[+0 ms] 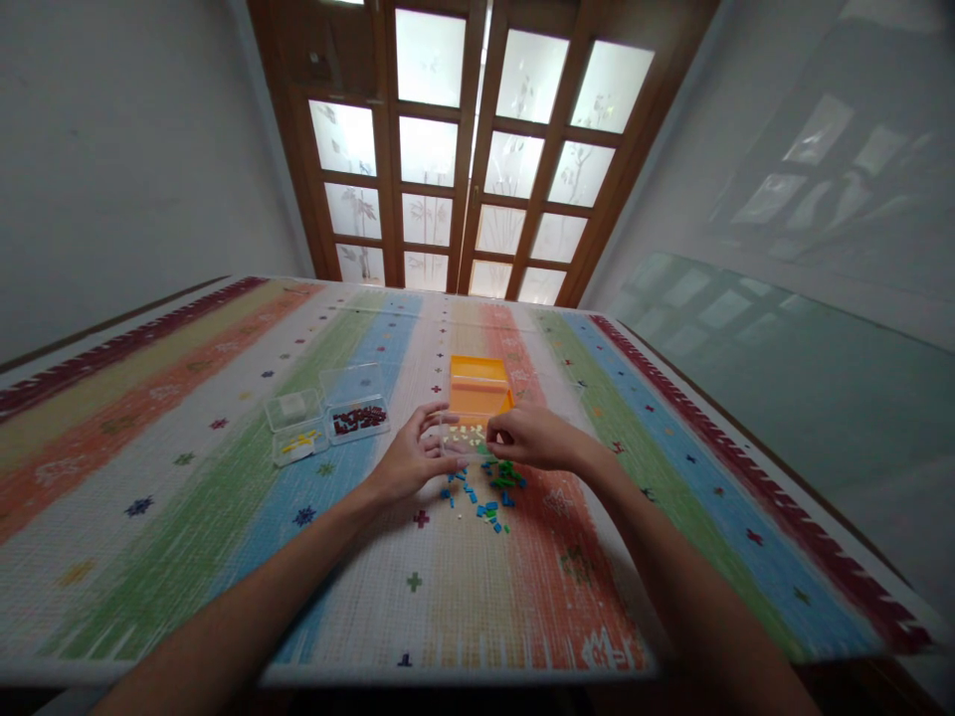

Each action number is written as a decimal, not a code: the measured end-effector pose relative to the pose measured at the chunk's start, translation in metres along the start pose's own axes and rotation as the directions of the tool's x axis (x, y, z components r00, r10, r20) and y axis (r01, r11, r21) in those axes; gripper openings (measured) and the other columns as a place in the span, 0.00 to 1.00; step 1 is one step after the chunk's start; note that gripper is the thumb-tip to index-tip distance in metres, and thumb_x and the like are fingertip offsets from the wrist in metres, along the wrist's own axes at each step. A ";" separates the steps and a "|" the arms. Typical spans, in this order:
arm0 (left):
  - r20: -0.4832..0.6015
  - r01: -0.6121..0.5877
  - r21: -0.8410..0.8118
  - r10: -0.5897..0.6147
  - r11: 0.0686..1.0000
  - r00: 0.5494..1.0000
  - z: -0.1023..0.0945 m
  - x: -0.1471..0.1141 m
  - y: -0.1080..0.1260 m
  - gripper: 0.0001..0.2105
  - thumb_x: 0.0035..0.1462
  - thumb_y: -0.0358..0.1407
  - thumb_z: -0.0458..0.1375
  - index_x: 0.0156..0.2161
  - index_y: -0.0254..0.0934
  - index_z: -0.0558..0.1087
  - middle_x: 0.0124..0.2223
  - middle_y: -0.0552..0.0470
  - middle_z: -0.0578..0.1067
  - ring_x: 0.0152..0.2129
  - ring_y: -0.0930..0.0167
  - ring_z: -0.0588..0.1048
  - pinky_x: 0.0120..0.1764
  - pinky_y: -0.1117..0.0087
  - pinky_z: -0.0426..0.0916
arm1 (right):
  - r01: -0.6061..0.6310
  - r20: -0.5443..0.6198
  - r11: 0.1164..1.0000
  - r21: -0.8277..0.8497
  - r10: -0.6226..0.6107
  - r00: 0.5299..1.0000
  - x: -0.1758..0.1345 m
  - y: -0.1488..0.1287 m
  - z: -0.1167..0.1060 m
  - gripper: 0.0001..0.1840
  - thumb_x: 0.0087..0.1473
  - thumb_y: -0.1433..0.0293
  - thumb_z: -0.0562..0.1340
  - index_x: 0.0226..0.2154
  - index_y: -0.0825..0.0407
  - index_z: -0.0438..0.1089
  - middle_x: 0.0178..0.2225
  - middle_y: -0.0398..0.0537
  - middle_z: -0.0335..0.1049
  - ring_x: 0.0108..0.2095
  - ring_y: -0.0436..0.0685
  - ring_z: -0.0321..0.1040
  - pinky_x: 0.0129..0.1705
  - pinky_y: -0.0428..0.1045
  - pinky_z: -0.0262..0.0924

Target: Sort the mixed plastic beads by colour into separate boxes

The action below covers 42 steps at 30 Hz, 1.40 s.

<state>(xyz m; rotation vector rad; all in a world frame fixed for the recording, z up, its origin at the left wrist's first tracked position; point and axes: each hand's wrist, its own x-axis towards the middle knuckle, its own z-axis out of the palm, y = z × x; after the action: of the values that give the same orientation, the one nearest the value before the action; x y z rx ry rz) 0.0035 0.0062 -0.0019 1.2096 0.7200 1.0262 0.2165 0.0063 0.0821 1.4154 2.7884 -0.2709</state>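
Note:
My left hand (405, 459) grips the left side of a clear plastic box (469, 456), thumb along the near edge and fingers at the far side. Small pale yellow pieces (464, 434) lie spread inside it. Over the box's right end, my right hand (535, 436) is closed with fingertips pinched; whatever is between them is too small or hidden. Just below the hands, loose green pieces (507, 474) lie in a small heap, and blue pieces (488, 509) are scattered nearer me. Directly behind the clear box stands an opened orange box (478, 371).
To the left, an open clear case (358, 435) holds dark red pieces. Beside it, a smaller open case (278, 454) has yellow sticks in it. A striped cloth (246, 477) covers the table. Glass-paned wooden doors (467, 149) stand beyond the far edge, with walls at both sides.

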 end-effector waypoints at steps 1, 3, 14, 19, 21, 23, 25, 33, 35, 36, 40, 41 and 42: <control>0.006 0.002 -0.003 -0.002 1.000 1.000 0.000 0.000 0.000 0.39 0.39 0.28 0.74 0.56 0.40 0.63 0.59 0.39 0.67 0.37 0.67 0.80 0.46 0.57 0.76 | -0.003 0.014 1.000 -0.015 0.003 1.000 0.001 -0.001 -0.001 0.10 0.57 0.74 0.60 0.33 0.55 0.79 0.29 0.50 0.77 0.27 0.51 0.65 0.29 0.46 0.48; 0.020 0.007 -0.006 -0.007 1.000 1.000 0.001 0.000 -0.001 0.39 0.39 0.28 0.74 0.56 0.40 0.63 0.58 0.39 0.67 0.37 0.67 0.80 0.46 0.57 0.76 | -0.018 0.034 0.999 -0.037 0.020 0.999 0.003 -0.002 -0.002 0.10 0.56 0.75 0.60 0.32 0.55 0.79 0.30 0.51 0.78 0.27 0.51 0.66 0.29 0.46 0.48; 0.031 -0.010 -0.010 0.011 1.000 0.999 -0.001 0.000 0.000 0.38 0.39 0.29 0.74 0.57 0.41 0.64 0.58 0.40 0.68 0.36 0.68 0.79 0.47 0.56 0.75 | -0.033 -0.070 0.999 0.040 0.036 0.997 -0.003 0.006 -0.002 0.12 0.56 0.74 0.60 0.35 0.56 0.80 0.27 0.49 0.77 0.25 0.50 0.64 0.29 0.45 0.49; 0.005 0.002 -0.003 -0.002 1.000 1.000 0.000 0.000 0.002 0.39 0.39 0.29 0.74 0.57 0.40 0.63 0.59 0.39 0.67 0.37 0.67 0.79 0.46 0.57 0.76 | 0.002 -0.046 0.996 0.093 0.002 0.999 -0.008 0.008 0.000 0.17 0.52 0.77 0.59 0.40 0.53 0.81 0.26 0.46 0.76 0.24 0.49 0.63 0.30 0.45 0.50; 0.003 0.002 -0.004 -0.002 1.000 1.000 0.000 0.000 0.003 0.38 0.39 0.29 0.74 0.56 0.40 0.64 0.59 0.39 0.68 0.37 0.67 0.79 0.45 0.58 0.76 | 0.002 -0.043 0.996 0.091 0.002 0.999 -0.008 0.008 0.001 0.16 0.52 0.77 0.59 0.39 0.54 0.81 0.26 0.47 0.76 0.25 0.50 0.63 0.30 0.45 0.50; 0.003 -0.003 -0.002 0.003 1.000 1.000 0.000 -0.001 0.003 0.37 0.40 0.29 0.74 0.56 0.40 0.64 0.59 0.39 0.68 0.37 0.67 0.79 0.45 0.57 0.76 | 0.002 -0.047 0.995 0.095 0.002 0.999 -0.009 0.009 0.002 0.16 0.52 0.77 0.59 0.38 0.54 0.81 0.26 0.47 0.76 0.24 0.49 0.63 0.30 0.45 0.50; 0.000 -0.006 -0.002 0.006 1.000 1.000 0.000 -0.001 0.003 0.37 0.40 0.29 0.74 0.56 0.40 0.65 0.59 0.39 0.68 0.37 0.67 0.79 0.45 0.57 0.76 | 0.010 -0.064 0.993 0.120 -0.002 0.998 -0.010 0.010 0.003 0.16 0.52 0.77 0.59 0.38 0.54 0.81 0.25 0.45 0.74 0.23 0.48 0.62 0.29 0.45 0.49; -0.029 -0.004 0.028 0.005 1.000 1.000 -0.001 0.001 0.002 0.37 0.40 0.28 0.73 0.56 0.40 0.64 0.58 0.40 0.68 0.38 0.66 0.80 0.47 0.55 0.75 | 0.093 -0.130 0.962 0.256 -0.061 0.990 -0.025 -0.004 0.008 0.11 0.52 0.75 0.61 0.36 0.53 0.79 0.21 0.40 0.70 0.21 0.46 0.60 0.27 0.43 0.49; -0.036 -0.002 0.028 0.003 1.000 0.999 -0.001 0.001 0.002 0.37 0.39 0.28 0.74 0.56 0.40 0.64 0.58 0.40 0.68 0.38 0.66 0.80 0.47 0.55 0.75 | 0.130 -0.083 0.957 0.259 -0.113 0.990 -0.027 -0.014 0.016 0.10 0.52 0.73 0.63 0.36 0.53 0.79 0.24 0.43 0.73 0.23 0.48 0.63 0.28 0.44 0.51; -0.037 -0.004 0.025 0.005 1.000 0.999 -0.001 0.001 0.002 0.37 0.39 0.28 0.74 0.56 0.40 0.64 0.58 0.40 0.68 0.38 0.66 0.80 0.47 0.55 0.75 | 0.148 -0.053 0.957 0.251 -0.139 0.989 -0.027 -0.018 0.022 0.10 0.53 0.73 0.63 0.37 0.53 0.79 0.25 0.43 0.74 0.24 0.48 0.63 0.29 0.44 0.52; -0.036 -0.020 0.015 0.020 1.000 0.999 -0.001 0.001 0.002 0.38 0.39 0.29 0.74 0.56 0.40 0.64 0.57 0.40 0.69 0.38 0.66 0.80 0.47 0.56 0.75 | 0.210 -0.006 0.963 0.170 -0.212 0.977 -0.025 -0.032 0.051 0.09 0.55 0.74 0.61 0.36 0.52 0.78 0.28 0.46 0.76 0.28 0.51 0.68 0.33 0.46 0.56; -0.036 -0.019 0.016 0.019 1.000 0.999 -0.001 0.001 0.002 0.38 0.39 0.29 0.74 0.56 0.39 0.64 0.57 0.40 0.69 0.38 0.66 0.80 0.48 0.56 0.75 | 0.217 -0.008 0.963 0.158 -0.219 0.976 -0.024 -0.034 0.057 0.09 0.55 0.74 0.60 0.35 0.52 0.77 0.30 0.47 0.76 0.29 0.52 0.68 0.34 0.46 0.57; -0.036 -0.015 0.018 0.016 1.000 0.999 -0.001 0.001 0.002 0.38 0.39 0.29 0.74 0.56 0.39 0.64 0.57 0.40 0.69 0.38 0.66 0.80 0.48 0.56 0.75 | 0.220 -0.011 0.964 0.150 -0.221 0.975 -0.023 -0.035 0.062 0.09 0.56 0.73 0.60 0.35 0.52 0.77 0.30 0.47 0.76 0.30 0.53 0.68 0.34 0.46 0.57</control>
<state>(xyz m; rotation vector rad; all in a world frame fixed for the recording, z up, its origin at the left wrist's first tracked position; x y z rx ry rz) 0.0026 0.0078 -0.0004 1.2159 0.7505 1.0589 0.1974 -0.0423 0.0280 1.1216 2.9780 -0.4957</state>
